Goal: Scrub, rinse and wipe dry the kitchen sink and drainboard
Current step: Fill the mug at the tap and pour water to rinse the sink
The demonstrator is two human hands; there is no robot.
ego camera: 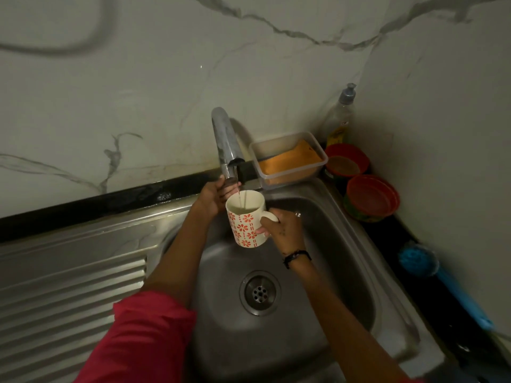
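From the head view, the right hand (pixel 282 228) is holding a white mug with red flower print (pixel 247 221) over the stainless sink basin (pixel 326 244), its grip curling round the handle and the side of the mug. The mug is sitting upright just under the chrome tap spout (pixel 225 140), and a thin stream of water (pixel 241 194) is running from the spout into it; the mug is partly filled. The left hand (pixel 214 199) is reaching behind the mug, its grip wrapping round the lower part of the tap, close beside the mug's rim. A red sleeve (pixel 143 335) is covering the left upper arm, and a dark bracelet (pixel 297 257) is circling the right wrist. The round drain strainer (pixel 259 293) is lying in the basin floor below the mug. The ribbed drainboard (pixel 69 294) is stretching away to the left of the basin. Behind the basin, right of the tap, a clear plastic tub with an orange cloth (pixel 289 158) is sitting on the rim. Further right of the tub, a dish-soap pump bottle (pixel 341 114) and two red bowls (pixel 370 196) are standing on the dark bench (pixel 431 305), and a blue brush (pixel 448 283) is lying along the bench to the right of the basin.
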